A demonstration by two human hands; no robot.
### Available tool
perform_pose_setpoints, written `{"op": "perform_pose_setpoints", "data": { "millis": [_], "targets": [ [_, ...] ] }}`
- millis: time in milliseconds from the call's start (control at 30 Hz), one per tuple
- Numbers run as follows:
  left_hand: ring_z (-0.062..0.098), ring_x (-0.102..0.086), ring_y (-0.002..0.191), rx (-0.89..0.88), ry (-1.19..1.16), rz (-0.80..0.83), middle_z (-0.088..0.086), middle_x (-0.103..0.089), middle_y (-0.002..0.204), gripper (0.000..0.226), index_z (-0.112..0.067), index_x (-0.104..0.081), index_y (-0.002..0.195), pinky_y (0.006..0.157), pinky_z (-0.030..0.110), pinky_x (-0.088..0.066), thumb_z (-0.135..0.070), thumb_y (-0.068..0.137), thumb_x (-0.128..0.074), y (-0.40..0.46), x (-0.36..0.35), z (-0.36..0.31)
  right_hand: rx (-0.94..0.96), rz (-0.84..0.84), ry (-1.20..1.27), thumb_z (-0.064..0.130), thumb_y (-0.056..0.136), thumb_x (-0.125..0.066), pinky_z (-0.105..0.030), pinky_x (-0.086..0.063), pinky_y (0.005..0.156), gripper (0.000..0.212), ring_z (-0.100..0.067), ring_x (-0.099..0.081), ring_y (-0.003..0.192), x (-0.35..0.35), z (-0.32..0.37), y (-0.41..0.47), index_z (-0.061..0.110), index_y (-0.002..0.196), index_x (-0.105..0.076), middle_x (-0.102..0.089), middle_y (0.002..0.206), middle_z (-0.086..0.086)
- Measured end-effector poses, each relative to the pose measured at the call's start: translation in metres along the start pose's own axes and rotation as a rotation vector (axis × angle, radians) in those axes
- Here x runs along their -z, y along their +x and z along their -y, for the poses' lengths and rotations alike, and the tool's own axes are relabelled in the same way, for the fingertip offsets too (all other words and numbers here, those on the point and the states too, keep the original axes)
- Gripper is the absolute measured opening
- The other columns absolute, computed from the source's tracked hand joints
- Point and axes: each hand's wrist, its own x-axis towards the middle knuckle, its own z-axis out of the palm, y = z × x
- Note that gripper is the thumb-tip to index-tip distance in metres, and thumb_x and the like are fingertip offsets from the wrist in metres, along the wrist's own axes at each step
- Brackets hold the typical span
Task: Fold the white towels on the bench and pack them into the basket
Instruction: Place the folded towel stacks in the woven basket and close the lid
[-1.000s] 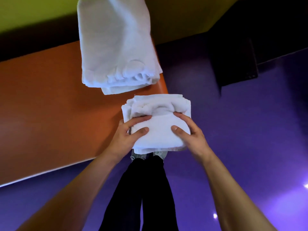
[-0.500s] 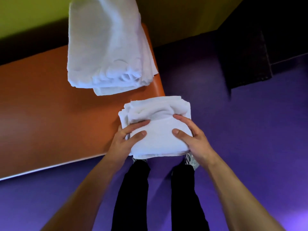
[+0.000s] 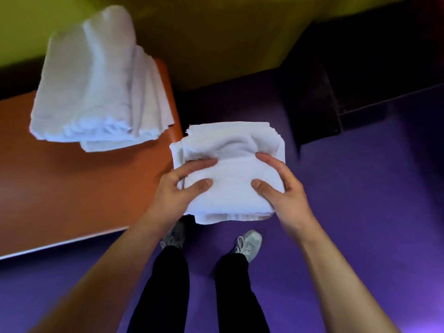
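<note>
In the upper left of the frame, a pile of towels (image 3: pixel 96 92) lies on the orange desk (image 3: pixel 72 188). In the middle, our left hand (image 3: pixel 177 193) and right hand (image 3: pixel 281 191) grip a folded towel (image 3: pixel 230 174), thumbs on top, held off the desk over the purple floor (image 3: pixel 360 212). We think packing comes next. We cannot see the basket; the dark thing (image 3: pixel 317 87) upper right is unclear.

dim, purple-tinted | motion blur throughout | wide-angle edge distortion
</note>
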Motion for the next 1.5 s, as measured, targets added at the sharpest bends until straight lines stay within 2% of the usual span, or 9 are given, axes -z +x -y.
{"op": "perform_pose_setpoints", "data": {
  "millis": [133,267,367,567,733,900,1133,1367,1500],
  "targets": [
    [-0.001,-0.056,0.125,-0.091,0.091,0.075,-0.023,-0.068,0.123,0.034,-0.026,-0.074,0.116,0.113,0.038,-0.041,-0.007,0.089,-0.07,0.011,-0.065,-0.044,0.054,-0.074,-0.006,0.01,0.088,-0.077,-0.046,-0.046,0.112,0.046,-0.008,-0.056,0.131,0.065,0.043,-0.01,0.039,0.122,-0.07,-0.065,0.133,0.02],
    [-0.001,-0.057,0.123,-0.144,0.076,0.143,-0.021,-0.068,0.124,0.033,-0.027,-0.074,0.115,0.105,0.03,-0.043,-0.009,0.087,-0.073,0.026,-0.126,-0.084,0.1,-0.135,-0.022,0.011,0.087,-0.078,-0.035,-0.051,0.104,0.046,-0.003,-0.059,0.125,0.127,0.086,-0.013,0.04,0.121,-0.07,-0.065,0.131,0.021],
    [0.004,-0.057,0.125,-0.178,0.056,0.19,-0.017,-0.068,0.126,0.033,-0.031,-0.077,0.113,0.11,0.038,-0.043,-0.013,0.085,-0.076,0.05,-0.168,-0.113,0.124,-0.173,-0.009,0.009,0.087,-0.077,-0.025,-0.053,0.093,0.046,-0.001,-0.062,0.118,0.169,0.113,-0.002,0.037,0.122,-0.07,-0.067,0.127,0.021],
    [0.007,-0.056,0.128,-0.215,0.036,0.246,-0.015,-0.068,0.127,0.032,-0.031,-0.076,0.113,0.115,0.05,-0.039,-0.017,0.084,-0.075,0.126,-0.242,-0.158,0.148,-0.242,-0.044,0.016,0.087,-0.078,-0.049,-0.046,0.111,0.046,-0.011,-0.058,0.129,0.246,0.156,0.057,0.042,0.123,-0.069,-0.064,0.134,0.018],
    [0.008,-0.057,0.127,-0.222,0.015,0.26,-0.016,-0.068,0.126,0.033,-0.029,-0.077,0.114,0.114,0.051,-0.04,-0.015,0.085,-0.074,0.199,-0.304,-0.18,0.183,-0.269,-0.096,0.017,0.086,-0.079,-0.052,-0.042,0.115,0.045,-0.012,-0.055,0.132,0.314,0.178,0.122,0.043,0.122,-0.07,-0.064,0.134,0.018],
    [0.002,-0.057,0.125,-0.248,0.047,0.272,-0.019,-0.069,0.123,0.033,-0.022,-0.075,0.118,0.116,0.045,-0.039,-0.006,0.089,-0.072,0.274,-0.366,-0.192,0.231,-0.307,-0.089,0.036,0.076,-0.08,-0.053,-0.037,0.118,0.048,-0.016,-0.052,0.137,0.382,0.174,0.189,0.042,0.123,-0.069,-0.064,0.136,0.015],
    [-0.009,-0.054,0.122,-0.235,0.06,0.191,-0.027,-0.069,0.118,0.034,-0.023,-0.075,0.118,0.113,0.023,-0.035,-0.007,0.088,-0.072,0.359,-0.447,-0.171,0.225,-0.222,-0.053,0.037,0.075,-0.08,-0.054,-0.035,0.119,0.052,-0.019,-0.05,0.139,0.476,0.151,0.29,0.038,0.125,-0.07,-0.064,0.139,0.01],
    [-0.003,-0.055,0.125,-0.198,0.03,0.025,-0.022,-0.069,0.122,0.035,-0.025,-0.075,0.119,0.118,0.036,-0.035,-0.01,0.088,-0.073,0.433,-0.483,-0.114,0.212,-0.072,-0.079,0.032,0.075,-0.081,-0.052,-0.039,0.117,0.052,-0.018,-0.055,0.135,0.524,0.106,0.393,0.035,0.125,-0.07,-0.065,0.138,0.006],
    [-0.008,-0.055,0.122,-0.158,0.037,-0.061,-0.025,-0.068,0.121,0.035,-0.027,-0.075,0.118,0.117,0.029,-0.036,-0.009,0.088,-0.073,0.47,-0.477,-0.07,0.196,-0.006,-0.109,0.032,0.075,-0.081,-0.052,-0.042,0.115,0.05,-0.019,-0.057,0.133,0.52,0.063,0.449,0.039,0.123,-0.071,-0.066,0.135,0.006]
  ]
}}
